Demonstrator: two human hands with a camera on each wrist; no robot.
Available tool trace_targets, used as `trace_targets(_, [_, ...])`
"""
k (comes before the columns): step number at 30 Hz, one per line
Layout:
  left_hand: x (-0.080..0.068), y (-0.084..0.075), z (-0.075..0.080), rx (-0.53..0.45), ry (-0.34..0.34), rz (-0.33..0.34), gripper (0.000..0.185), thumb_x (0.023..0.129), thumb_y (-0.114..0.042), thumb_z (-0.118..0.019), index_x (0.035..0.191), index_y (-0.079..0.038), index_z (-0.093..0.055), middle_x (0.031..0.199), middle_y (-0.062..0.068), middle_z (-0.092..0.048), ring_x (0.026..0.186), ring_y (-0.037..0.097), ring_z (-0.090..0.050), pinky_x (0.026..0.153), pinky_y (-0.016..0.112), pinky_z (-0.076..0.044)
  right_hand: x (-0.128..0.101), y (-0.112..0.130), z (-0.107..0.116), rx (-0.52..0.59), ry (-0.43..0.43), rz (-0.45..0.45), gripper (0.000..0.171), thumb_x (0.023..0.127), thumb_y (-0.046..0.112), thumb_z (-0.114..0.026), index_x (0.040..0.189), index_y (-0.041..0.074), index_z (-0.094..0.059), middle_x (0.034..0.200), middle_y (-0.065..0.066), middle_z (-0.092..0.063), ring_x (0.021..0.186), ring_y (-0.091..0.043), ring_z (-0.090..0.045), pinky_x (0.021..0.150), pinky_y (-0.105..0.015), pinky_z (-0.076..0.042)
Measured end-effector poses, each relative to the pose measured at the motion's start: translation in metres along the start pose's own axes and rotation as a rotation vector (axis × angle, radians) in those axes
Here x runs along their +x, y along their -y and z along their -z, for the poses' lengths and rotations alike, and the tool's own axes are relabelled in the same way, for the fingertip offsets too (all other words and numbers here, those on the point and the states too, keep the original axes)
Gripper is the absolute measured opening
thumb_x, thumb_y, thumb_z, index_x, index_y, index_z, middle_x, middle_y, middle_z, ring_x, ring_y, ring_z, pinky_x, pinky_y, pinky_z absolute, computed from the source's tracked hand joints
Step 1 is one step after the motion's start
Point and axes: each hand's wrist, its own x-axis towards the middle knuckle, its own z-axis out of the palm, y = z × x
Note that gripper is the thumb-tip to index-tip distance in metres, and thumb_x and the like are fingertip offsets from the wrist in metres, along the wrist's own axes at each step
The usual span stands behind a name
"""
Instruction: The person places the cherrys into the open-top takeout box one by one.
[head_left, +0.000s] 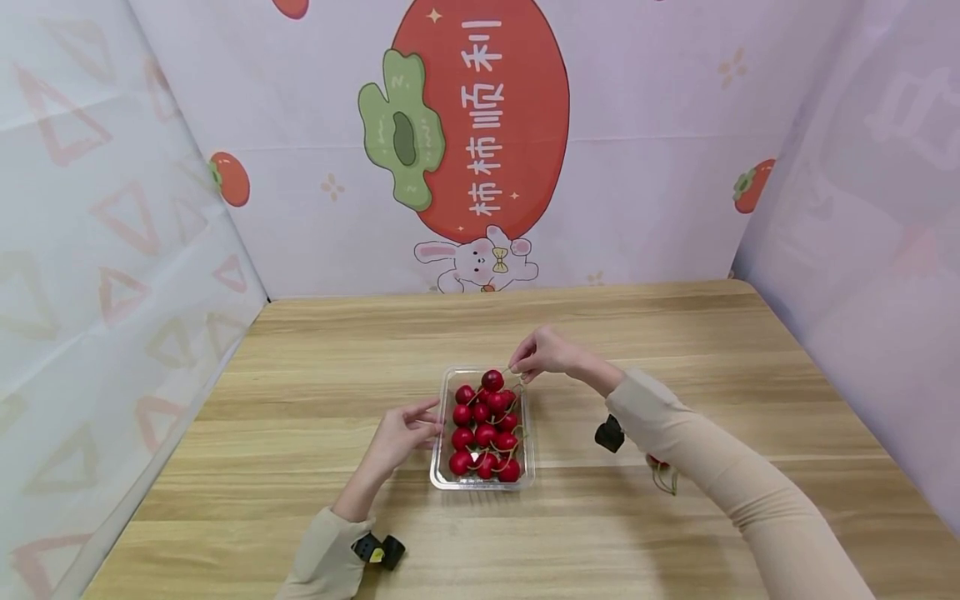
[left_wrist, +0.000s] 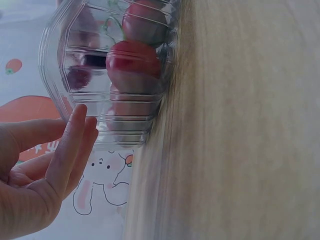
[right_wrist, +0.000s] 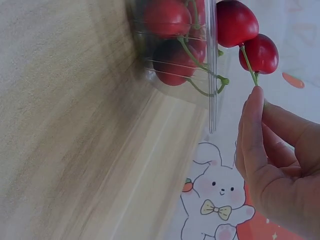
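Observation:
A clear plastic box (head_left: 528, 477) holds several red cherries (head_left: 485, 435) with green stems. My right hand (head_left: 546, 352) is at the box's far right corner and pinches the green stems of a pair of cherries (right_wrist: 260, 54) between thumb and fingertips. In the right wrist view that pair hangs level with the box rim, above the other fruit. My left hand (head_left: 405, 433) touches the left side of the box with its fingers extended. From the left wrist, the fingertips (left_wrist: 79, 112) lie against the ribbed clear wall.
More cherries (head_left: 657, 461) with stems lie on the wooden table (head_left: 360, 350) to the right, partly hidden under my right sleeve (head_left: 697, 442). A printed cloth backdrop (head_left: 637, 192) stands behind the table, with cloth walls at both sides.

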Motion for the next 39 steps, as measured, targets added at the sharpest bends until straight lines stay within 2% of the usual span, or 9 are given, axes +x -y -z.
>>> trace_targets(11, [0.000, 0.001, -0.001, 0.019, -0.005, 0.005, 0.046, 0.078, 0.011, -0.053, 0.122, 0.012, -0.044, 0.096, 0.026, -0.059, 0.079, 0.029, -0.064, 0.068, 0.034, -0.058, 0.001, -0.002, -0.006, -0.022, -0.004, 0.000, 0.012, 0.079, -0.005, -0.060, 0.084, -0.015, -0.062, 0.077, -0.025, -0.062, 0.050, -0.008, -0.057, 0.072, -0.049, -0.053])
trace_targets(20, [0.001, 0.002, 0.000, 0.012, -0.003, -0.009, 0.045, 0.078, 0.011, -0.053, 0.122, 0.013, -0.043, 0.096, 0.028, -0.058, 0.078, 0.029, -0.064, 0.067, 0.034, -0.058, 0.002, -0.003, -0.009, -0.034, -0.023, -0.005, 0.011, 0.079, -0.005, -0.060, 0.084, -0.014, -0.063, 0.076, -0.023, -0.063, 0.050, -0.008, -0.057, 0.071, -0.048, -0.054])
trace_targets(28, [0.001, 0.001, 0.000, 0.015, -0.002, 0.000, 0.045, 0.078, 0.010, -0.054, 0.122, 0.012, -0.044, 0.096, 0.027, -0.059, 0.079, 0.029, -0.064, 0.068, 0.035, -0.058, 0.001, -0.002, -0.011, -0.055, -0.026, 0.020, 0.009, 0.078, -0.006, -0.061, 0.082, -0.013, -0.064, 0.074, -0.016, -0.065, 0.051, -0.008, -0.058, 0.068, -0.046, -0.055])
trace_targets(34, [0.001, 0.002, 0.000, 0.013, -0.006, 0.006, 0.045, 0.078, 0.010, -0.054, 0.122, 0.012, -0.044, 0.096, 0.026, -0.059, 0.078, 0.027, -0.064, 0.068, 0.035, -0.058, 0.002, -0.003, -0.012, -0.097, -0.017, 0.036, 0.009, 0.077, -0.004, -0.062, 0.081, -0.012, -0.065, 0.074, -0.015, -0.065, 0.054, -0.011, -0.059, 0.066, -0.042, -0.057])
trace_targets(39, [0.001, 0.001, 0.000, 0.014, -0.002, -0.004, 0.045, 0.078, 0.010, -0.055, 0.121, 0.013, -0.044, 0.095, 0.027, -0.059, 0.077, 0.029, -0.064, 0.068, 0.034, -0.058, 0.002, -0.002, -0.013, -0.141, 0.007, 0.072, 0.009, 0.078, -0.002, -0.063, 0.081, -0.010, -0.066, 0.076, -0.016, -0.066, 0.059, -0.017, -0.062, 0.061, -0.035, -0.058])
